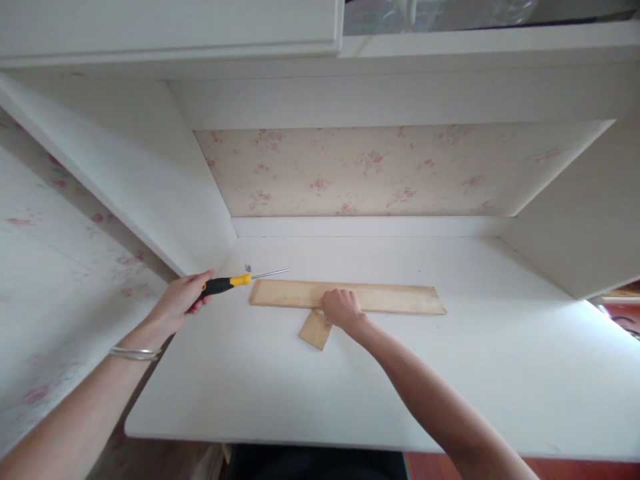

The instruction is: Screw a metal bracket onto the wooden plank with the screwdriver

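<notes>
My left hand (184,299) is closed around the black and yellow handle of a screwdriver (227,285). Its thin metal shaft points right, over the left end of a long wooden board (400,298) lying flat on the white desk. My right hand (343,308) rests at the board's front edge with its fingers curled in. Whatever those fingers hold, if anything, is hidden. A small wooden piece (315,330) sticks out at a slant in front of the board, beside my right hand; its far end is covered.
Several tiny dark bits, perhaps screws (248,268), lie behind the board's left end. White side panels (150,167) flank the white desk (280,393), and a cabinet (170,27) overhangs it. A floral-papered wall (350,170) stands behind.
</notes>
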Demonstrator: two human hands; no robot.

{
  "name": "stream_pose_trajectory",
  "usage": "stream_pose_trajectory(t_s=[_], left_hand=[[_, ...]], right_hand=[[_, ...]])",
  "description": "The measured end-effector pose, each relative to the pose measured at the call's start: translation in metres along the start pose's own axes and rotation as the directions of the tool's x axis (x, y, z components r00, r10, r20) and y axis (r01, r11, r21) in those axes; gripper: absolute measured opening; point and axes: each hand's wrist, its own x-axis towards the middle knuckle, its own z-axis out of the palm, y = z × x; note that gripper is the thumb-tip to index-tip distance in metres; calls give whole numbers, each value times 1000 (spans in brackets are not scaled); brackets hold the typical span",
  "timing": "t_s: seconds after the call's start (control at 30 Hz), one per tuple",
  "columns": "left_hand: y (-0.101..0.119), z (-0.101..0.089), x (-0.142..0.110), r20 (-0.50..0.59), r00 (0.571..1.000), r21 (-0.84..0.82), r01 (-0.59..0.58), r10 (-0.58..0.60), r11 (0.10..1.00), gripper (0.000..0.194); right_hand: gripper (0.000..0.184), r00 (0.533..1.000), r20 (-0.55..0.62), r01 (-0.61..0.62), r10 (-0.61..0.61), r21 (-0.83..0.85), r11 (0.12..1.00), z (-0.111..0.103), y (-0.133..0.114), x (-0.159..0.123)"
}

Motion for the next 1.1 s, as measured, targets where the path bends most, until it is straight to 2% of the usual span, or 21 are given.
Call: stream_pose_trajectory(t_s=[0.13,0.23,0.37,0.5,0.67,0.77,0.83,0.93,1.1], left_hand=[[-58,-17,-9,-83,989,-223,98,-120,970,37],[-92,-20,-14,-109,975,-289,156,-195,944,38],[-120,-20,-21,-135,971,-294,149,-195,944,39],[-135,-16,-26,-179,974,-235,95,-139,967,40],[-141,-8,-30,-228,971,-53,56,-67,997,43],[-142,-3,-30,-223,975,194,29,16,981,45],[-143,0,-30,-227,969,396,-4,102,918,43],[-141,5,-32,-222,943,624,-59,250,779,42],[-131,16,-44,-164,912,783,-111,376,612,44]], right_hand=[[23,998,39,44,-42,-46,998,-6,-6,1],[25,996,59,79,-74,-77,994,-12,-11,0],[27,987,81,145,-137,-102,984,-22,-16,-1],[27,980,88,189,-180,-114,975,-34,-19,-1],[21,985,87,160,-152,-93,983,-44,-17,5],[20,990,84,118,-114,-50,992,-43,-13,13],[20,992,85,95,-93,-14,995,-40,-9,17],[20,994,80,72,-75,44,996,-35,-3,19],[20,996,50,67,-74,131,989,-27,4,14]])
